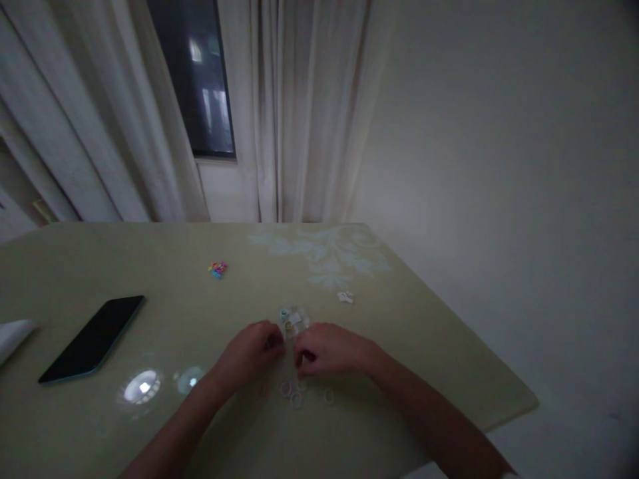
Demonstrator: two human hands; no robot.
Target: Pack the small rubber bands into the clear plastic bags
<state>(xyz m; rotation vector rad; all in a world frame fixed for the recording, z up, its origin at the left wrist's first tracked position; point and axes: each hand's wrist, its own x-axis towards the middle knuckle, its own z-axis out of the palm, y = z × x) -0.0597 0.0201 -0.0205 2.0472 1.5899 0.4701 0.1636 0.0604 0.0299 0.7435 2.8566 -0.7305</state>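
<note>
A small clear compartment box [296, 319] lies on the table, with green and yellowish rings and a pale piece in it. My left hand [257, 346] is at the box's near left corner, fingers curled; what they hold, if anything, is too small to tell. At the near right side, my right hand [322, 349] has its fingers bent down, thumb and fingertips close together, their contents hidden. Several pale rings [296, 400] lie on the table just below the hands. One more ring [329, 397] rests to their right, and a reddish one [262, 391] to their left.
A dark tablet [94, 339] lies on the table [164, 266] at the left, beside a white object [14, 336] at the edge of view. Small colourful pieces [217, 269] and white pieces [345, 297] lie beyond the hands. Curtains and a wall stand behind.
</note>
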